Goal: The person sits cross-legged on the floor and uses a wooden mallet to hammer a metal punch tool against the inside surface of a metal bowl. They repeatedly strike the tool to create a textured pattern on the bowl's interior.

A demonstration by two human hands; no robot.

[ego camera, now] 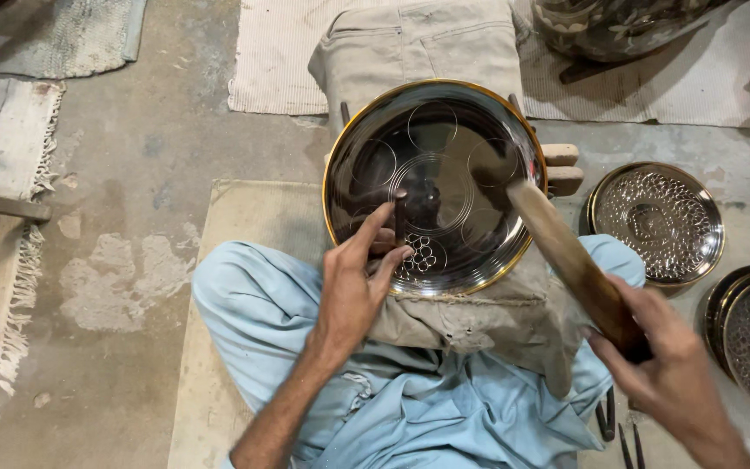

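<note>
Concrete floor (132, 174) is carrying a padded block supporting a round engraved metal tray (434, 178). Left hand (353, 282) fingers are pinching a chisel (400, 219) at the tray's six o'clock; right hand (666, 369) is gripping a wooden mallet (566, 252). A glancing strike risks skidding the chisel, scarring the pattern.

Dressed in loose, pale blue cotton trousers (305, 347), creased and folded across the lower middle of the frame. Bare forearms, no sleeves showing. Left hand (353, 291) and right hand (666, 369) without gloves, rings, watch or bracelet. Short, plain fingernails.
</note>
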